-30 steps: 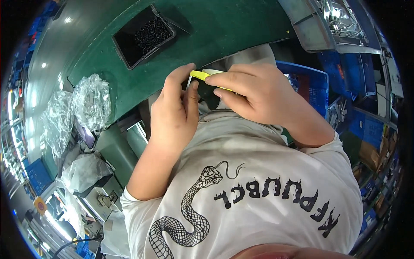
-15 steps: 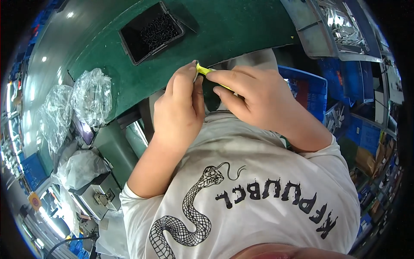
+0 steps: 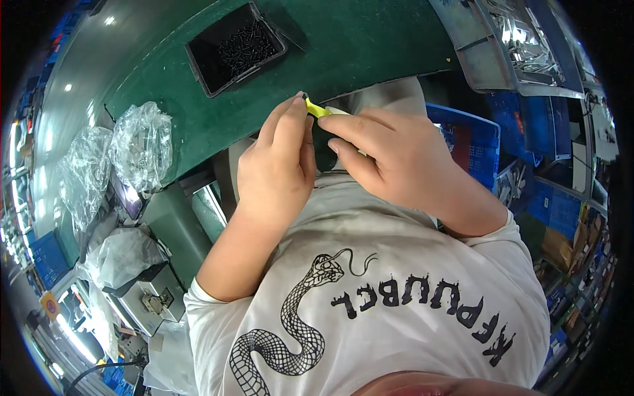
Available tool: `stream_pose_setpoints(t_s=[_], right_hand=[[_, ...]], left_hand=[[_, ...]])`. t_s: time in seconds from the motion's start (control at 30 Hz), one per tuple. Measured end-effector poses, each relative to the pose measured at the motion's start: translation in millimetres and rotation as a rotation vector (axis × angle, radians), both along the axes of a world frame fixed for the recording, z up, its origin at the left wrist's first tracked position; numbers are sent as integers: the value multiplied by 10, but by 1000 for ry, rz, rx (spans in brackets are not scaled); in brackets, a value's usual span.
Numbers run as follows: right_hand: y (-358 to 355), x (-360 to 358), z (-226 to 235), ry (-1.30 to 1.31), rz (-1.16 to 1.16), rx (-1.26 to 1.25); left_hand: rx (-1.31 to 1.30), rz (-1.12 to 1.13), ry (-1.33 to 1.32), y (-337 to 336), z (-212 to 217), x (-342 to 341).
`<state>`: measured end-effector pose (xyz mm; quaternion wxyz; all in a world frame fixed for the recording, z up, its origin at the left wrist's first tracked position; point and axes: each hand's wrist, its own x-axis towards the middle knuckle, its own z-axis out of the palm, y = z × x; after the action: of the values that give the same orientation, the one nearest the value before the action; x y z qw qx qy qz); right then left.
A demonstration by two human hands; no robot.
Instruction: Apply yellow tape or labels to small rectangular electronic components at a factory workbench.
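Note:
A bright yellow slim tool [image 3: 317, 110] of a kind I cannot make out lies between my hands near the table's front edge. My right hand [image 3: 399, 148] is closed on it, thumb and forefinger toward its tip, and most of its length is hidden behind the fingers. My left hand [image 3: 277, 152] is closed in a pinch at the tool's far end. A tiny dark bit shows at its fingertips, too small to name. Beyond the hands, a black bin [image 3: 238, 49] holds many small black screw-like parts.
The green table [image 3: 356, 46] spreads ahead. Clear plastic bags [image 3: 142, 145] lie at its left. At the right stand a blue crate [image 3: 485, 142] and a grey bin [image 3: 489, 59] with shiny metal pieces. A metal box-shaped device [image 3: 152, 300] sits lower left.
Both hands have shifted very slightly to the right together with the yellow tool. Their grip looks the same. The view has moved a little, so the bin appears slightly further right.

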<state>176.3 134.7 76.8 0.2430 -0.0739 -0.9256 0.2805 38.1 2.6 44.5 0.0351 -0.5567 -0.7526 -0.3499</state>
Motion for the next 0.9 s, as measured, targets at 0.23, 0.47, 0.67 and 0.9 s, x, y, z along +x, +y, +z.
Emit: stream_pose_setpoints(t_s=[0.23,0.47,0.67,0.9], right_hand=[[-8,8,10,-19,-2,0],[5,18,42,-50,13,-9],[-5,22,38,-59,-3,-13],[-4,23,45,-32,-5,-15]], left_hand=[[31,-16,-26,-11,-44,-14],[61,26,-162,8,-85,34],[25,6,-36,31,-26,15],[21,-25,-23,21,-37,1]])
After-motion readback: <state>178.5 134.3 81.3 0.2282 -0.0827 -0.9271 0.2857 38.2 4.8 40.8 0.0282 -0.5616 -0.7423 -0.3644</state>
